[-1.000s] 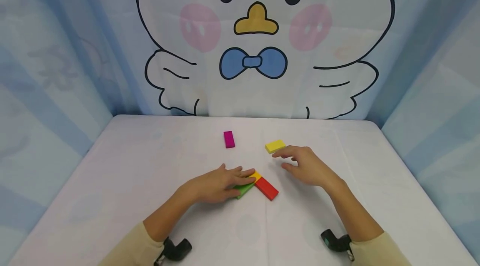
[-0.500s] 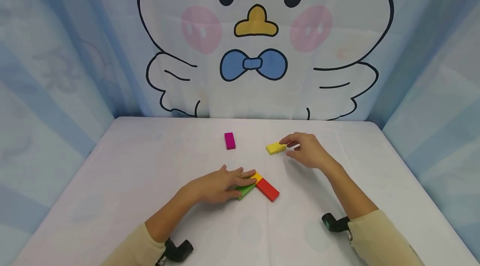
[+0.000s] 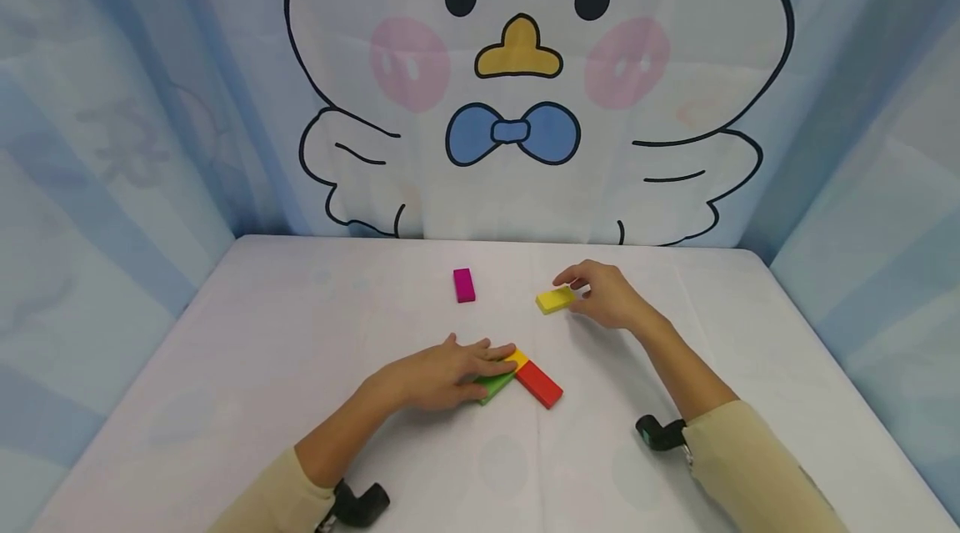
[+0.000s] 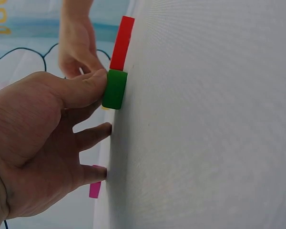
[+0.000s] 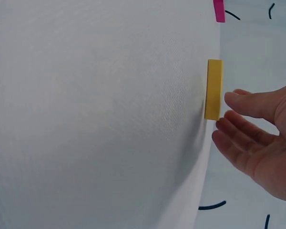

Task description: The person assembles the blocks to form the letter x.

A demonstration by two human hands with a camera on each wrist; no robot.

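Observation:
On the white tabletop, my left hand (image 3: 442, 372) lies with fingers spread over a green block (image 3: 495, 387) and an orange-yellow block (image 3: 517, 359). In the left wrist view, its thumb touches the end of the green block (image 4: 115, 89). A red block (image 3: 540, 384) meets these two at an angle, like an arm of a V. Farther back, my right hand (image 3: 609, 295) is at the right end of a yellow block (image 3: 555, 300), thumb and fingers parted around it. The right wrist view shows a small gap between thumb and yellow block (image 5: 213, 89).
A magenta block (image 3: 464, 285) lies alone toward the back of the table (image 3: 337, 291). Behind the table hangs a curtain (image 3: 517, 199) with a cartoon bird, and curtains also close off both sides.
My right hand has moved back from in front of the yellow block, then a little left to its right end. The left hand keeps its place on the blocks.

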